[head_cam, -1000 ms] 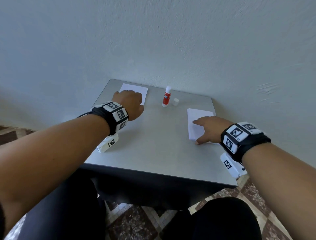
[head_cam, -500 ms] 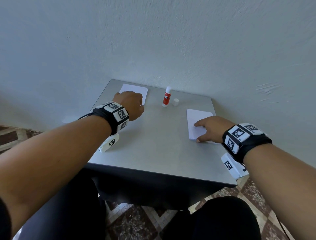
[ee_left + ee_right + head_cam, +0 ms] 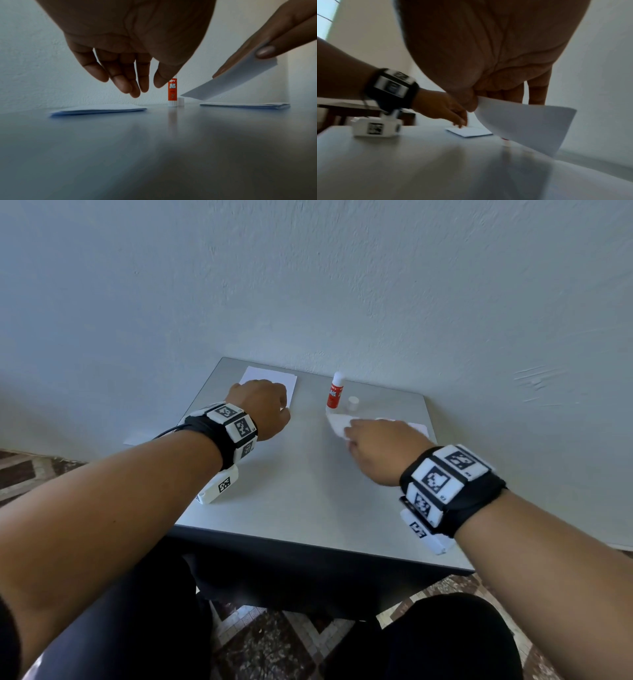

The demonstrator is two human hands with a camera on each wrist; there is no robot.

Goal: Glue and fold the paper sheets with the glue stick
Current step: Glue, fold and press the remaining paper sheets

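Head view: the glue stick (image 3: 335, 392) stands upright near the far edge of the table (image 3: 308, 501), its cap (image 3: 353, 402) off and sitting just right of it. Take the stick as the landmark. Right of it and a little nearer the person, the right hand (image 3: 376, 450) pinches one paper sheet (image 3: 337, 424) between thumb and fingers and holds it clear of the table — the left wrist view shows it tilted in the air, its low corner close to the stick. Below it, right of the stick, lies the right stack (image 3: 245, 105) of sheets. Left of the stick lies the left stack (image 3: 270, 380), and above its near edge hangs the left hand (image 3: 262, 409), fingers relaxed and drooping, gripping nothing; whether a fingertip touches that stack I cannot tell.

As I judge it, the step in hand is fetching a fresh sheet to the working space in front of the stick; no glue is on it yet. The next move calls for laying the sheet flat in front of the stick without knocking it over, then a hand taking the uncapped stick while the other pins the paper — a single sheet is light and will slide under the glue stroke unless held.
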